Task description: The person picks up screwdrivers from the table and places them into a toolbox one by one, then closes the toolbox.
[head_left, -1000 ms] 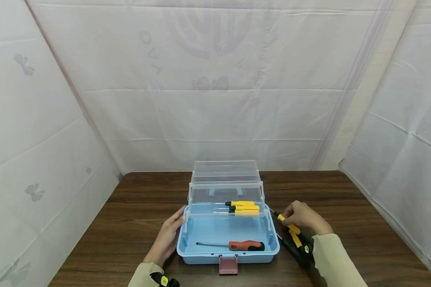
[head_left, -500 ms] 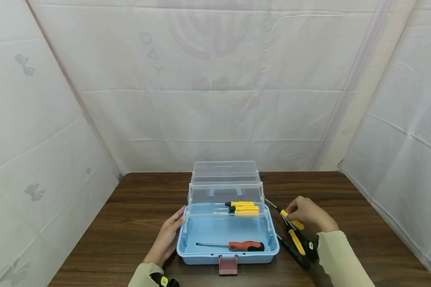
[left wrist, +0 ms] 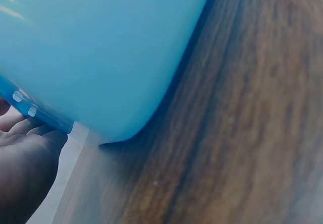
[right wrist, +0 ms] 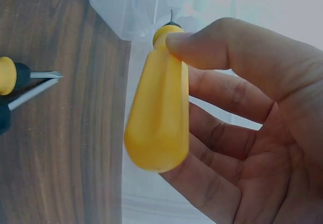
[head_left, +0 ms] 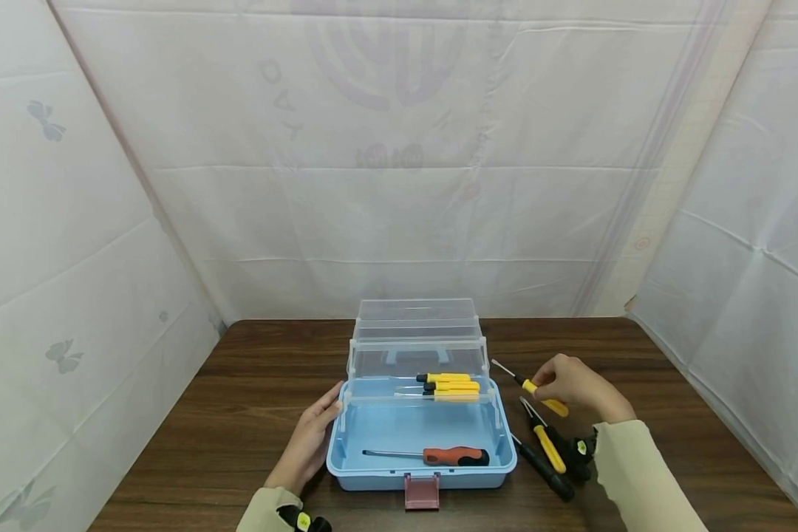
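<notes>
One-handed: pinching yellow screwdriver in right grip, right of blue toolbox; just drawn clear of nearer tools, seemingly free to carry. Resting left grip, spread, against toolbox's left side.

In the head view, the right hand covers part of the screwdriver, and both sleeves run off the bottom edge. The left wrist view crops the box and the left hand; the table is blurred there. The right wrist view cuts off another handle.
</notes>
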Tool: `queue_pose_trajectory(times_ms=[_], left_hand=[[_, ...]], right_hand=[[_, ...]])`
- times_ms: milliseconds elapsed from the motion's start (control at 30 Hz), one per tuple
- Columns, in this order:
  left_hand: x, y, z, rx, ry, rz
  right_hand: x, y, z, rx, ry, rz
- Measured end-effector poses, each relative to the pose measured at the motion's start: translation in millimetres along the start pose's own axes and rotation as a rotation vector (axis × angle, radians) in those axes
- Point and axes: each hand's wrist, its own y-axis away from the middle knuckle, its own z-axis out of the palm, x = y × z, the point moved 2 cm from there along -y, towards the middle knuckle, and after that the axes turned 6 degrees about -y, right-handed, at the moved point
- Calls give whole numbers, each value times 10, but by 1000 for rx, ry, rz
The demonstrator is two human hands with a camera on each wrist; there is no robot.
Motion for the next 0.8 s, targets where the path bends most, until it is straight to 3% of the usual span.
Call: queue_pose_trajectory(times_ms=[800], left_hand=[[8,-1,4,-1,-4,-2]], right_hand=[[-182,15,-197,-26,22,-83]])
